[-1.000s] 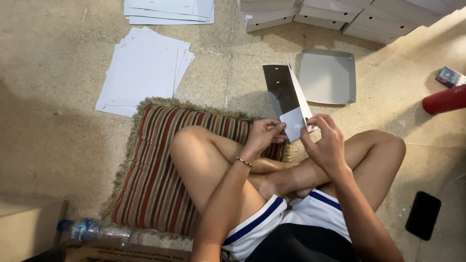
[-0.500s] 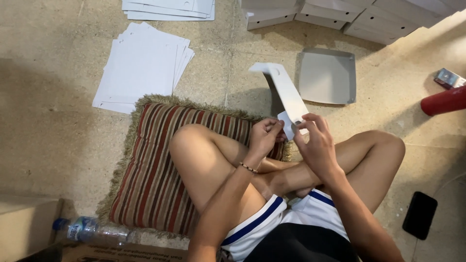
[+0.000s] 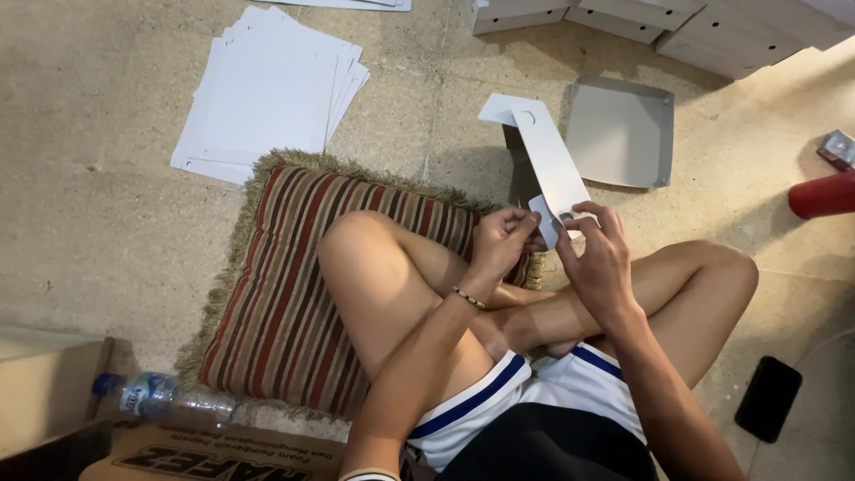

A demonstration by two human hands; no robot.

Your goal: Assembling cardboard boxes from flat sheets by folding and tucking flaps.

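Pinching card point(image 3: 550, 169) lower edge: left hand point(image 3: 500, 240), right hand point(image 3: 598, 258), above crossed legs | card rose over bare floor point(image 3: 107, 205) | tray point(image 3: 621, 132) just beyond | cushion point(image 3: 294, 294) left

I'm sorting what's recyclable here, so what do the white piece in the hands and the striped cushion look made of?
White die-cut sheet: seemingly thin card, matte; it bends and keeps creases, with punched holes. Both the left hand and the right hand grip it. Striped cushion: woven fabric, going by its fringed edge.
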